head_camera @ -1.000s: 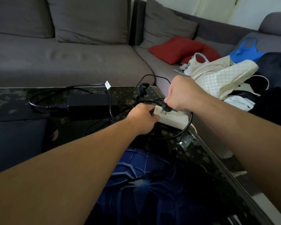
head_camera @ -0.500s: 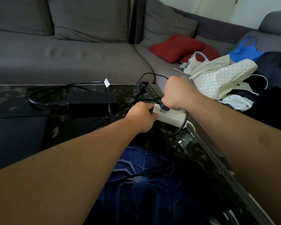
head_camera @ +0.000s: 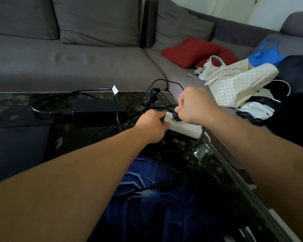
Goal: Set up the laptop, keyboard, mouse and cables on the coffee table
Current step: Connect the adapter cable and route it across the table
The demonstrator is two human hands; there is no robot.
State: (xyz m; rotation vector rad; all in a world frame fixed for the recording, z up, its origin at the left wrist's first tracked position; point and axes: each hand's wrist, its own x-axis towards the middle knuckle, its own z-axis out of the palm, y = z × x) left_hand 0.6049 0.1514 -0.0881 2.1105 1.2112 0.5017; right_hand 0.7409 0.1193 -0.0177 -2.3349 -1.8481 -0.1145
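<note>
The white, boxy power strip [head_camera: 184, 126] lies at the glossy black table's [head_camera: 215, 168] far right corner. My left hand [head_camera: 152, 125] grips its near end, wrist straight. My right hand [head_camera: 195, 105] curls down, pinching the round black plug [head_camera: 175, 116] on its top. Left of the strip sits a matte black adapter brick [head_camera: 94, 110].

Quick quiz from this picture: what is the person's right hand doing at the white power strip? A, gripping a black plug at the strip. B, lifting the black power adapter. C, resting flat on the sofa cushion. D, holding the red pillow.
A: the right hand curls round a black plug sitting at the top of the white power strip, while the left hand holds the strip's near end.
</note>
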